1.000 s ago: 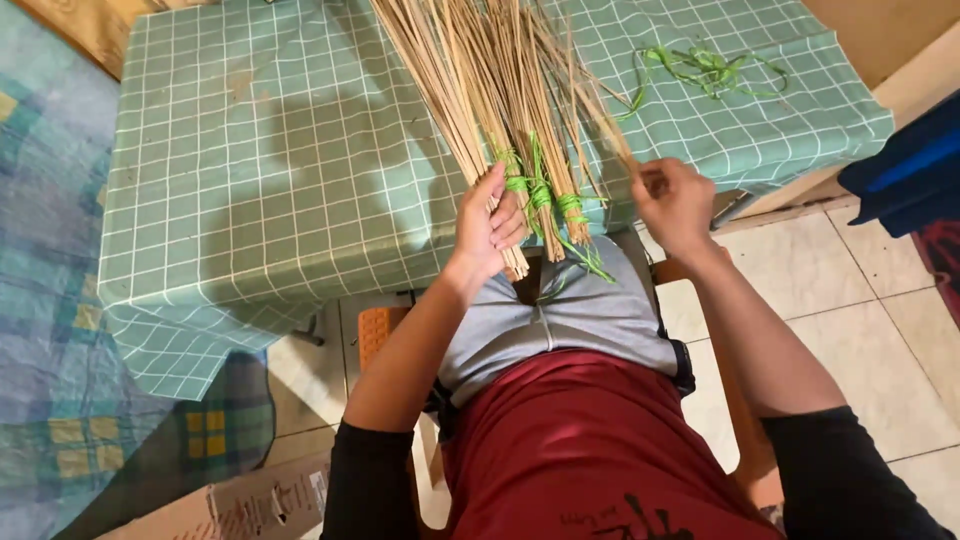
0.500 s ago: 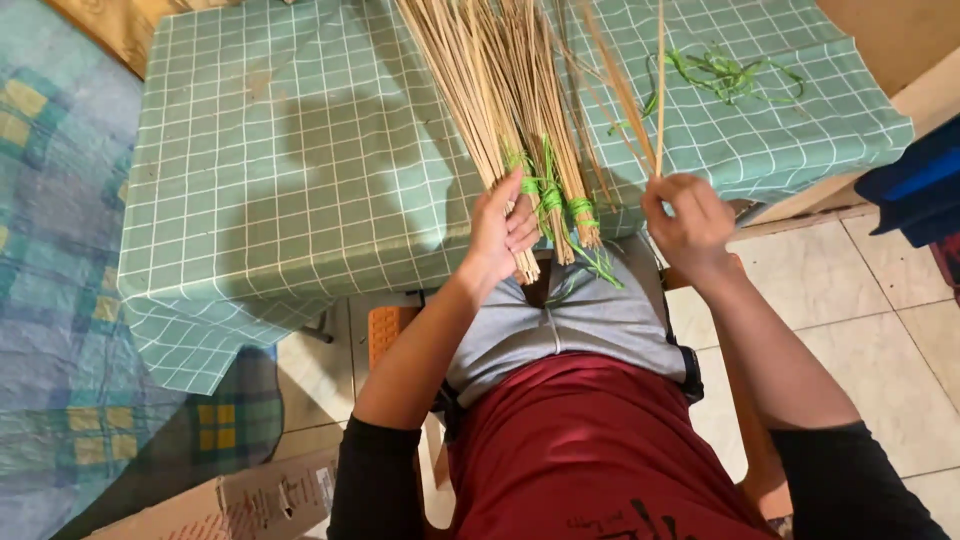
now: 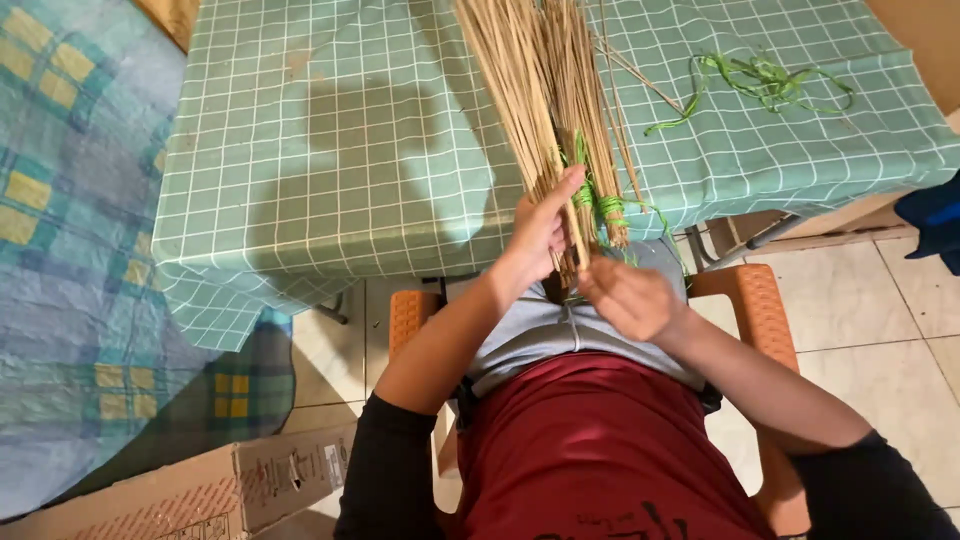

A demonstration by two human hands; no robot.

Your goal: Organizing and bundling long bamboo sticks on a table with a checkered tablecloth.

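Observation:
A bundle of thin tan sticks (image 3: 535, 80) lies along the table, its near end bound in small clusters with green string (image 3: 600, 205). My left hand (image 3: 540, 235) is closed around the leftmost cluster at the table's edge. My right hand (image 3: 625, 295) sits just below the stick ends, over my lap, its fingers pinched at the butts of the sticks. A single loose stick (image 3: 640, 75) slants across the cloth to the right of the bundle.
A green checked cloth (image 3: 330, 150) covers the table. Loose green string (image 3: 765, 80) lies at the far right of it. I sit on an orange plastic chair (image 3: 750, 300). A cardboard box (image 3: 200, 490) lies on the floor at lower left, by a patterned mat (image 3: 70, 250).
My right hand has come down from the right, where it held single sticks up, to the base of the bundle. The view has shifted so everything sits further right.

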